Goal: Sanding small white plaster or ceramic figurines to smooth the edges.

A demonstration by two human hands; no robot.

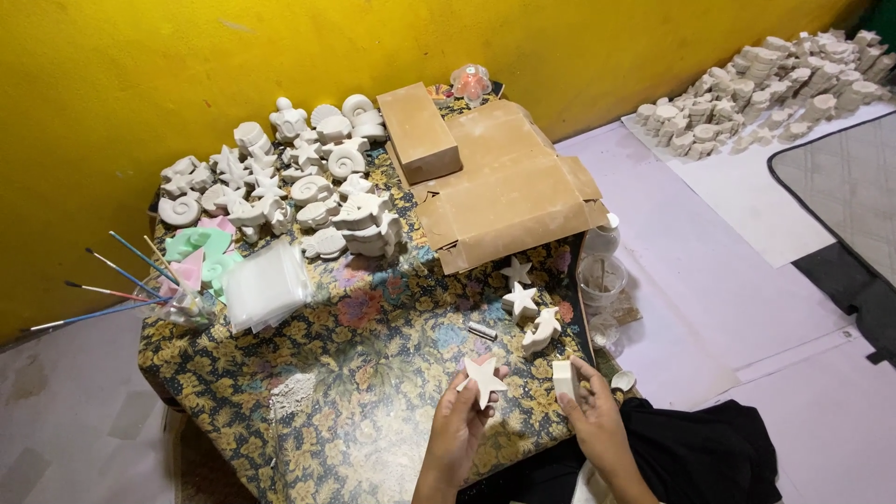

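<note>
My left hand (459,425) holds a white plaster star (483,377) by its lower points, above the near edge of a low table with a floral cloth (373,373). A small white rectangular block (564,378) is pinched in the fingers of my right hand (594,411), just right of the star. Two more plaster stars (519,301) and a plaster dolphin-like figure (542,329) lie on the cloth just beyond my hands, with a small metal cylinder (483,330) beside them.
Several white plaster shells and stars (289,177) crowd the table's far left. Flattened cardboard and a box (495,177) lie at the back right. Brushes in a cup (173,299), clear plastic bags (266,285), pastel figures (201,247), a plastic jar (600,275), more plaster pieces on the floor (765,84).
</note>
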